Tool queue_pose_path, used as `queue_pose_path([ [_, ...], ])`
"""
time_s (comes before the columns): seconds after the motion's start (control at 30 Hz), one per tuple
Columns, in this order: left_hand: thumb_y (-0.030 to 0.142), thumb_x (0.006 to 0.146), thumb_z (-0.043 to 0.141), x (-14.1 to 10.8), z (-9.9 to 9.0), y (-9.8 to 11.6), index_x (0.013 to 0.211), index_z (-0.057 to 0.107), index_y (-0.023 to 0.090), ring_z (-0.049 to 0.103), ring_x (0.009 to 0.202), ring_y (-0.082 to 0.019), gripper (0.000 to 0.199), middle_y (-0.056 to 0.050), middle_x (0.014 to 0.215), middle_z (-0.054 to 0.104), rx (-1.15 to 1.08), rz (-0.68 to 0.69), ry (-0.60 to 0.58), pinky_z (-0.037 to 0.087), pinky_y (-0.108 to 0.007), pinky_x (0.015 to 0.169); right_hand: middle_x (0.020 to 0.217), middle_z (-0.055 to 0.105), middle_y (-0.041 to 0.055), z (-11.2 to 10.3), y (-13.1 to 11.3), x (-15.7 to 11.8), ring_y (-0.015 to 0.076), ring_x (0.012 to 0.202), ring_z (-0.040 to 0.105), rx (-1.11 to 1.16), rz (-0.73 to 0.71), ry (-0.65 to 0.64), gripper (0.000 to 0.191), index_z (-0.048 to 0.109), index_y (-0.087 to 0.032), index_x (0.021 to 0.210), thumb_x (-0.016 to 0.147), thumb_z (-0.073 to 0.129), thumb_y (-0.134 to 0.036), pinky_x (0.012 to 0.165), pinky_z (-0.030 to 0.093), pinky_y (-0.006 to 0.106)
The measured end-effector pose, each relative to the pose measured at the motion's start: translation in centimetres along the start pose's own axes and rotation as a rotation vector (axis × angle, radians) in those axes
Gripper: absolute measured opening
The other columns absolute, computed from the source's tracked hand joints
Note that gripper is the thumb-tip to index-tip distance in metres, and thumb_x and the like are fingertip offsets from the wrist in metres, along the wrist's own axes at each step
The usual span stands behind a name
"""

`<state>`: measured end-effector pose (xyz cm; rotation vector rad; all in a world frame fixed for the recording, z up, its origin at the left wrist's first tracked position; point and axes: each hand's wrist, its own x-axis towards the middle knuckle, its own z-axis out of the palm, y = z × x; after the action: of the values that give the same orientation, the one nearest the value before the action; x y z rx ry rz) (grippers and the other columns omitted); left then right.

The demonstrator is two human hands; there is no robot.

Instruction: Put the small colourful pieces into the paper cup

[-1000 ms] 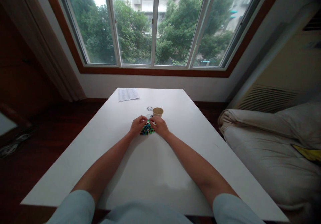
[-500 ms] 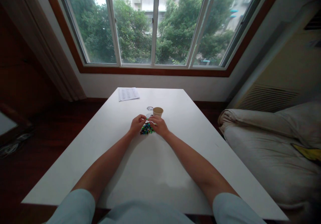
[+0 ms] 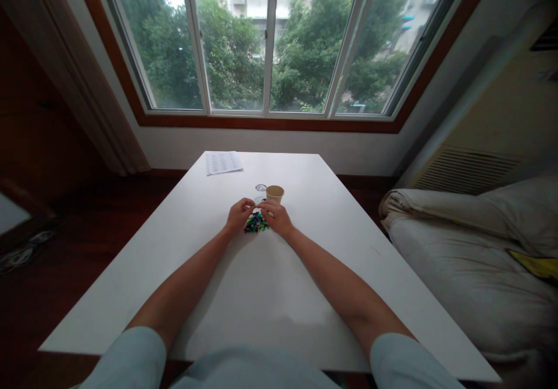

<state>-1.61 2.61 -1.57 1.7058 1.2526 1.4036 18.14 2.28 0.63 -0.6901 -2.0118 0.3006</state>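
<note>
1. Directions read from a clock centred on the pile of small coloured pieces [image 3: 257, 222], with twelve toward the window [image 3: 270, 46]; the pile lies loose on the white tabletop [image 3: 244, 296], between the two hands.
2. The left hand [image 3: 239, 215] is at about ten o'clock, just beside the pile, its thumb and index finger pinched on a small green piece [image 3: 255, 205].
3. The right hand [image 3: 277, 217] is at about two o'clock, close by the pile. Its fingers are bent and reach toward the green piece; whether they also grip it, I cannot tell.
4. A light-brown cup [image 3: 275, 192] stands upright at one o'clock, just beyond the right hand, its mouth facing up.
5. Near twelve is a clear round item [image 3: 260, 188], too small to identify, just beside the cup.
6. Printed sheets [image 3: 224, 163] lie flat at eleven o'clock, well apart from the hands.
</note>
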Motion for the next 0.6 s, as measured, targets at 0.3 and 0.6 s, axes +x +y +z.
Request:
queue_pose_path([
  [0.3,0.03,0.086,0.062,-0.4,-0.4,0.5,0.094,0.071,0.021,0.061,0.07,-0.016,0.015,-0.002,0.083,0.071,0.236,-0.015,-0.029,0.046,-0.027,0.067,0.119,0.068,0.0094,-1.0,-0.3,0.4,0.0253,0.116,0.06,-0.128,0.061,0.221,0.03,0.071,-0.026,0.12,0.1,0.05,-0.028,0.105,0.05,0.044],
  [0.6,0.029,0.082,0.062,0.3,-3.5,0.4,0.084,0.074,0.021,0.058,0.067,-0.017,0.015,-0.002,0.074,0.069,0.462,-0.019,-0.239,0.041,-0.027,0.063,0.127,0.065,0.0083,-1.9,0.6,0.5,0.0272,0.122,0.056,-0.29,0.094,0.296,0.032,0.067,-0.026,0.125,0.102,0.046,-0.03,0.108,0.043,0.047],
])
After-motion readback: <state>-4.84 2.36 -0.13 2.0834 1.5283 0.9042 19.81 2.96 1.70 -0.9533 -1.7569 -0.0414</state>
